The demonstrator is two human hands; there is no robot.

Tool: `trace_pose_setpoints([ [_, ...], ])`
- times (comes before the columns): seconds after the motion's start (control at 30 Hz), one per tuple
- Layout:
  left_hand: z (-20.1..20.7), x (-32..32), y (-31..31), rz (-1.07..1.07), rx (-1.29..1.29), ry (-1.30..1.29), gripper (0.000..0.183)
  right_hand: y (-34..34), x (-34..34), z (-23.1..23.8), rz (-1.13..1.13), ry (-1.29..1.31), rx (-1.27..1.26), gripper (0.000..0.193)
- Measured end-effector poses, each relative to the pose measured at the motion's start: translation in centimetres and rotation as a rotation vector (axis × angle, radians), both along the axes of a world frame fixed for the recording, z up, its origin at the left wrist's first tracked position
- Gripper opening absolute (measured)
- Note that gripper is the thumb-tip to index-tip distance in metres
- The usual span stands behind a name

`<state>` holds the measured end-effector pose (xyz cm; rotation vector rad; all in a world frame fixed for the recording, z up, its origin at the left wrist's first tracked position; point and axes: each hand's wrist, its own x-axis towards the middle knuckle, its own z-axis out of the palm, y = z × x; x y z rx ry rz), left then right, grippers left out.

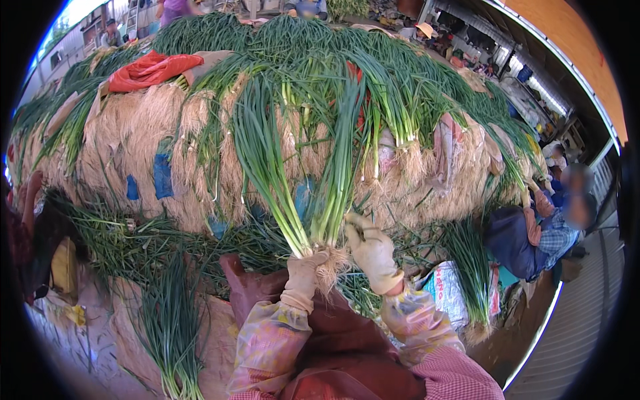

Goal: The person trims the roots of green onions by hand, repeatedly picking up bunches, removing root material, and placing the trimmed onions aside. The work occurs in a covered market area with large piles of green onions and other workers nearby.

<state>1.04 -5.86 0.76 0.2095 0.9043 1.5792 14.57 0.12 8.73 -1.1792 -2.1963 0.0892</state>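
My left hand [305, 275], in a pale glove, is closed around the root end of a bunch of green onions [291, 223]. The bunch stands upright, its white stems fanning into two sheaves of long green leaves. Tan stringy roots [328, 272] stick out beside the glove. My right hand [372, 255], gloved too, is just right of the stems with its fingers bent in a pinch. Whether a leaf or stem sits between those fingertips is too small to make out. Clear patterned sleeve covers wrap both forearms.
Ahead rises a large heap of green onions [127, 143], roots facing me, with a red sack [153, 71] on top. Loose bunches lie at the left [170, 327] and the right [469, 267], the latter beside a printed white sack [445, 293]. Another person [547, 233] sits at the right.
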Motion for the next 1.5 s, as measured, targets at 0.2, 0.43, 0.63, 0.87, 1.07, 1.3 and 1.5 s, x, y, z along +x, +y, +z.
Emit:
trace_pose_setpoints([
  [0.2,0.1,-0.1,0.0,0.059,-0.100,0.284,0.024,3.1,-6.4,-0.8,-0.113,-0.281,-0.231,0.034],
  [0.43,-2.8,-0.4,0.0,0.121,0.016,0.563,0.016,0.9,-5.9,-5.2,0.032,-0.241,0.015,0.026],
  [0.63,-3.0,0.2,0.5,0.067,-0.015,0.180,0.021,-4.4,0.1,-1.8,0.183,0.594,-0.331,0.017],
  [0.87,0.5,-0.8,-1.1,-0.273,0.175,-0.546,0.035,-1.1,8.8,-4.5,-0.353,0.465,-0.680,0.038],
  [1.07,0.2,-0.9,-1.5,-0.329,0.192,-0.342,0.033,-0.1,6.8,-8.2,-0.122,-0.382,-0.765,0.049],
  [1.3,0.1,-0.4,-1.2,-0.304,0.115,-0.216,0.034,8.0,-2.4,-0.3,-0.385,-0.237,-0.511,0.025],
  [1.5,0.9,-0.4,-1.4,-0.385,0.077,-0.080,0.026,10.2,-2.8,-7.4,-0.309,0.078,0.335,0.033],
])
